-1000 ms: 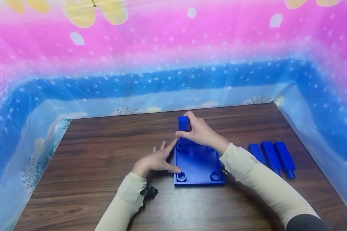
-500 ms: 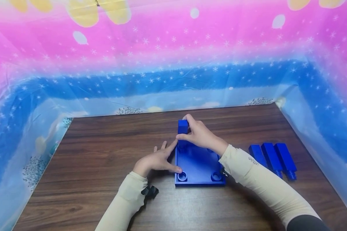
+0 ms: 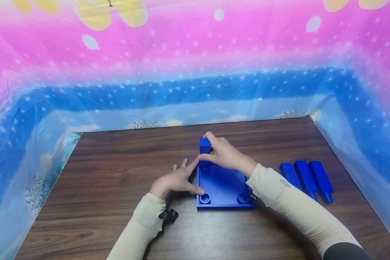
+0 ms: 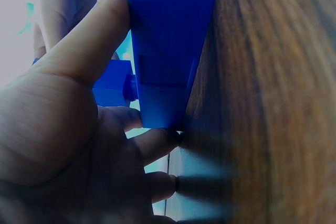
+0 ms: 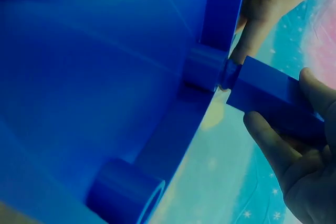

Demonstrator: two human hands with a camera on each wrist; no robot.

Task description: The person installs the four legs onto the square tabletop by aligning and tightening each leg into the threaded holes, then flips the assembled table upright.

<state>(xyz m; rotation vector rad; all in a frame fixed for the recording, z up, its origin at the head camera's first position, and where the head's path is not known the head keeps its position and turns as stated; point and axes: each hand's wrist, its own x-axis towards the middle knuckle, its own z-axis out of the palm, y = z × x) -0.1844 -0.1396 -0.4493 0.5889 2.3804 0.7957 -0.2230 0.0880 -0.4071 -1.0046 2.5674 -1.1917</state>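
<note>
Right hand (image 3: 229,155) has a pinch going on a blue leg (image 3: 204,145), thumb on one side and fingers on the other, so it's closed down to the leg's width. Left hand (image 3: 177,179) isn't gripping anything: fingers spread, thumb and index resting along the left edge of a blue tray (image 3: 224,189). The leg stands upright at the tray's far left corner, and from the right wrist you can see its peg (image 5: 229,74) lined up at the corner ring (image 5: 202,65), with a bit of peg showing between the two.

All this sits on a dark wood-grain table (image 3: 123,155), kinda shiny at the near side. A cloth (image 3: 182,86) in pink and blue with snowflakes wraps the far, left and right sides like a little booth.

Edges: a strip of wood runs between the tray and the far table edge, a wide stretch lies left of the left hand, and there's more on the near side. The right is tighter, since three other blue legs (image 3: 305,178) lie side by side near the right sleeve (image 3: 295,198), with wood between them and the table's right edge.
</note>
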